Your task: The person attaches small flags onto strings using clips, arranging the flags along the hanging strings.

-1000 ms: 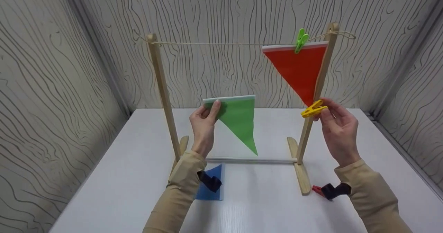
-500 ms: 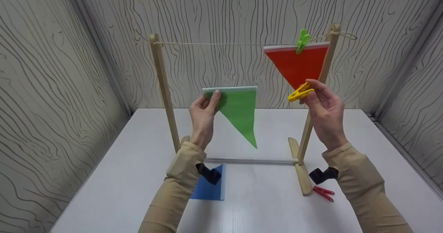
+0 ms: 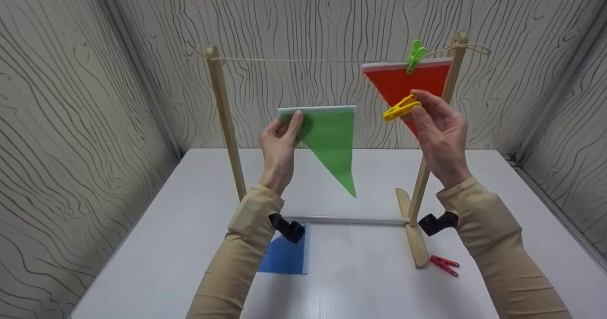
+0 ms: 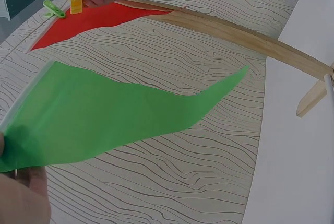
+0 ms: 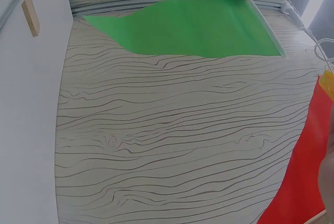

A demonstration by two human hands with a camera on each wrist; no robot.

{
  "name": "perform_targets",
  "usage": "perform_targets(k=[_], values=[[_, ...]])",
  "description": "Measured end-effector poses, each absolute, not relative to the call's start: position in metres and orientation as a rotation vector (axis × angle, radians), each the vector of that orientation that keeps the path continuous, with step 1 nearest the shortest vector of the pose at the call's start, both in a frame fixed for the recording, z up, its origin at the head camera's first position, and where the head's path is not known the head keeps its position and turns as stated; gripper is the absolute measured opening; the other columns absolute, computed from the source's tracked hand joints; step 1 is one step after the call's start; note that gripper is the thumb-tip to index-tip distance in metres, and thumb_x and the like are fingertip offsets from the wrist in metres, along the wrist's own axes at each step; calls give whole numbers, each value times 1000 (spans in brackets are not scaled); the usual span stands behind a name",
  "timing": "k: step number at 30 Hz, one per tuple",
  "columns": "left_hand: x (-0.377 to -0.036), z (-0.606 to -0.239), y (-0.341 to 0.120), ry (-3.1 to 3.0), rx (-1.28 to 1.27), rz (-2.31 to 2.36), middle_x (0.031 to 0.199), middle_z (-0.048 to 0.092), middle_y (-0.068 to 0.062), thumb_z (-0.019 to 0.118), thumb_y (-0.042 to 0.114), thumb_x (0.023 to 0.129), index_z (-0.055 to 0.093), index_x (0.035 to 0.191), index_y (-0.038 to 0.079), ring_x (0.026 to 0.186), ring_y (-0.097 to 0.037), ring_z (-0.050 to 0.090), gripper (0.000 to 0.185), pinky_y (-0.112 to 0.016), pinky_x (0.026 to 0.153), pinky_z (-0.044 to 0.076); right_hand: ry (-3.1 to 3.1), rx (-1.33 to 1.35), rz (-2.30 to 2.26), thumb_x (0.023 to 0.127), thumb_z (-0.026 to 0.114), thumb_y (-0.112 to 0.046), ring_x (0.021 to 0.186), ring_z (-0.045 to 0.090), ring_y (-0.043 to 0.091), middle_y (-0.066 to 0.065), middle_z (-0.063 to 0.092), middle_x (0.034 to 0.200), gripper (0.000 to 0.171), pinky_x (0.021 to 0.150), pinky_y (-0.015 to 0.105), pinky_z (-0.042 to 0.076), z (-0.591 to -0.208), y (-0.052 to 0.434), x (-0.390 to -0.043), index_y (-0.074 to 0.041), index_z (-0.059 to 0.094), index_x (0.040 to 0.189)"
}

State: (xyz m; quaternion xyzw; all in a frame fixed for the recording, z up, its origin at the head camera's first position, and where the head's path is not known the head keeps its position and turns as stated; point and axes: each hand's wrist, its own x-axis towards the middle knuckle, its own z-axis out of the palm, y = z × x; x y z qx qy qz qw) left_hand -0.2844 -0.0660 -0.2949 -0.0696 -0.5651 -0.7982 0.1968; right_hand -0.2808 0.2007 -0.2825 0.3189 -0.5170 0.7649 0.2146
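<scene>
My left hand (image 3: 279,143) pinches a green triangular flag (image 3: 332,139) by the left end of its white top strip, and the flag's point hangs down below the string (image 3: 284,60). In the left wrist view the green flag (image 4: 115,114) spreads out from the thumb. Between thumb and fingertips, my right hand (image 3: 441,134) holds a yellow clothespin (image 3: 401,108), its nose pointing left. Behind that hand a red flag (image 3: 398,84) hangs at the string's right end under a light green clothespin (image 3: 415,57); the hand hides part of its lower half.
Two wooden posts, the left post (image 3: 225,120) and the right post (image 3: 419,186), carry the string and are joined low down by a white rod (image 3: 346,220). On the white table lie a blue flag (image 3: 287,257), partly under my left sleeve, and a red clothespin (image 3: 444,265).
Both hands have risen toward the string, the left with the green flag, the right with the yellow clothespin. The right hand has also moved left, across the red flag's lower part.
</scene>
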Motion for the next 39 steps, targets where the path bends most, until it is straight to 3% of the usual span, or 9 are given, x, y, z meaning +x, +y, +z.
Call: perform_targets(k=[7,17,29,36,39], values=[[-286,-285,-66,-1557,-230,-2254,118,73,-20,65,14,98,67,118,-3,107,-22,72,26,-33,101,56,-1479,903,2070,97,55,5,109,64,19,8,68,117,30,98,24,56,-270,200,-285,3,64,126],[-289,-271,-67,-1513,-224,-2277,116,73,-20,68,14,96,67,118,-3,103,-20,72,27,-33,100,57,-1517,910,2068,94,58,7,110,67,21,9,70,117,31,99,25,56,-251,198,-289,5,65,124],[-289,-258,-71,-1507,-234,-2287,124,70,-21,68,15,97,66,122,-2,114,-25,70,31,-32,101,56,-1625,892,1880,96,63,1,104,71,16,4,74,113,27,93,22,57,-220,172,-287,2,66,123],[-290,-252,-68,-1489,-255,-2282,123,70,-21,67,14,98,66,122,-3,113,-26,70,30,-33,103,55,-1629,837,1819,94,68,-4,93,70,14,1,73,107,27,89,20,58,-208,157,-291,0,68,121],[-290,-249,-67,-1474,-251,-2293,124,70,-21,66,14,98,65,123,-2,114,-26,69,30,-33,103,55,-1619,818,1826,94,68,-5,85,68,13,-1,72,105,27,81,18,57,-204,153,-293,-1,68,121]])
